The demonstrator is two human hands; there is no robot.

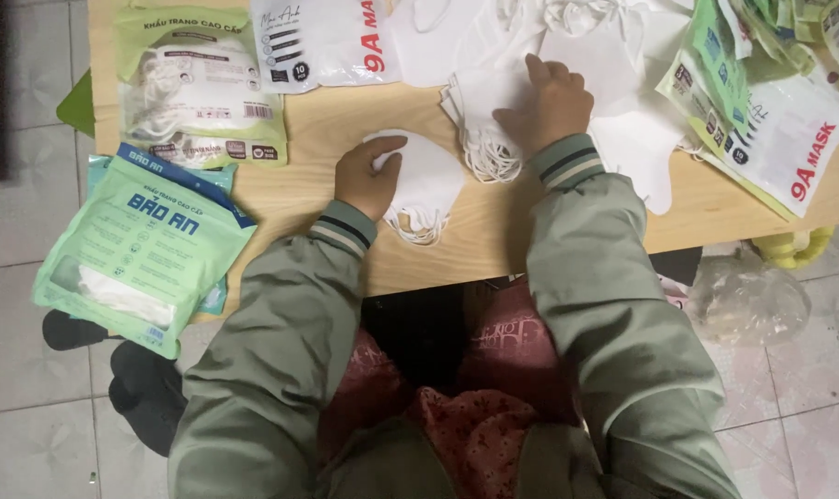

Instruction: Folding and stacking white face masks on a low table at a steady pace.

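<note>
Both my hands rest on white masks at the near edge of the table [493, 236].

My left hand [368, 176] is curled around a small stack [428, 180] of folded white masks, their ear loops trailing toward me. My right hand [549, 102] lies flat, fingers spread, pressing a second pile [479, 111] without gripping it. Loose masks [613, 83] crowd behind it; a green pack [142, 249] overhangs the table's left edge, and printed bags [780, 129] lie at the right.
</note>
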